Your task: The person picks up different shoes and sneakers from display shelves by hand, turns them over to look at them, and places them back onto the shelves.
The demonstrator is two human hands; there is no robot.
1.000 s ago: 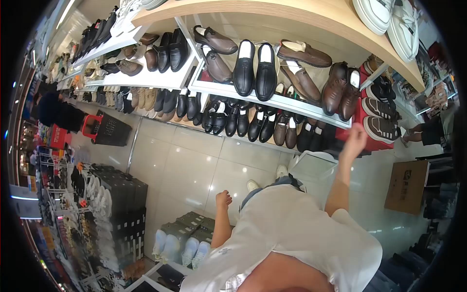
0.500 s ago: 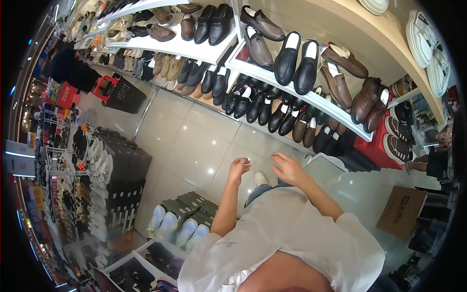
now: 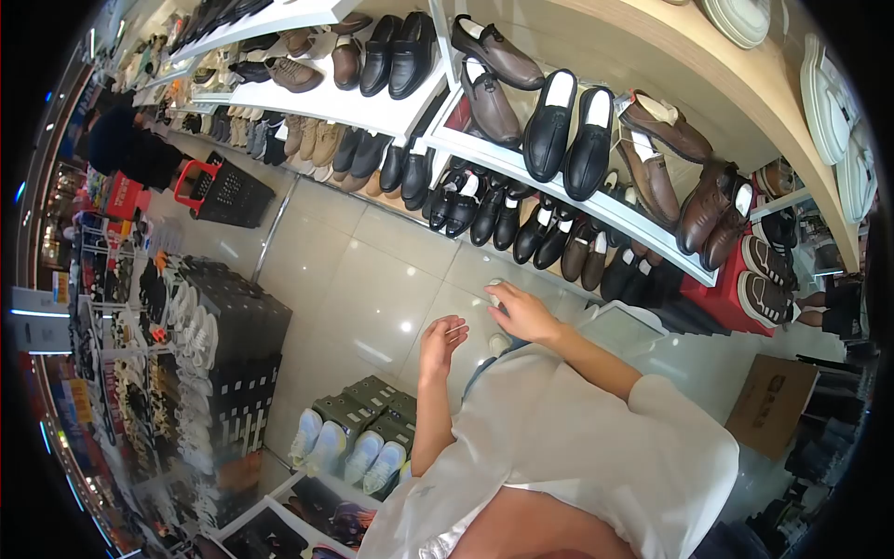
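Observation:
Both hands are held up before the body, above the tiled floor (image 3: 372, 279), a small gap between them. My left hand (image 3: 441, 347) has its fingers bent and apart, and nothing shows in it. To its right, my right hand (image 3: 523, 312) reaches toward it with thumb and fingers spread, also without an object. The nearest goods are black dress shoes (image 3: 545, 238) on the low shelf beyond the hands. Above them a pair of black loafers (image 3: 587, 144) rests on a white shelf (image 3: 689, 257) among brown shoes.
White sneakers (image 3: 372, 456) stand by green shoe boxes (image 3: 372, 401) at lower left. Stacked dark boxes (image 3: 247, 317) rise at left. A person in dark clothes (image 3: 130, 149) is beside a black basket cart (image 3: 233, 194). A cardboard box (image 3: 773, 405) lies at right.
My left hand has moved slightly left and down, and my right hand has shifted left. The person in dark clothes has moved a little, and the view has shifted slightly.

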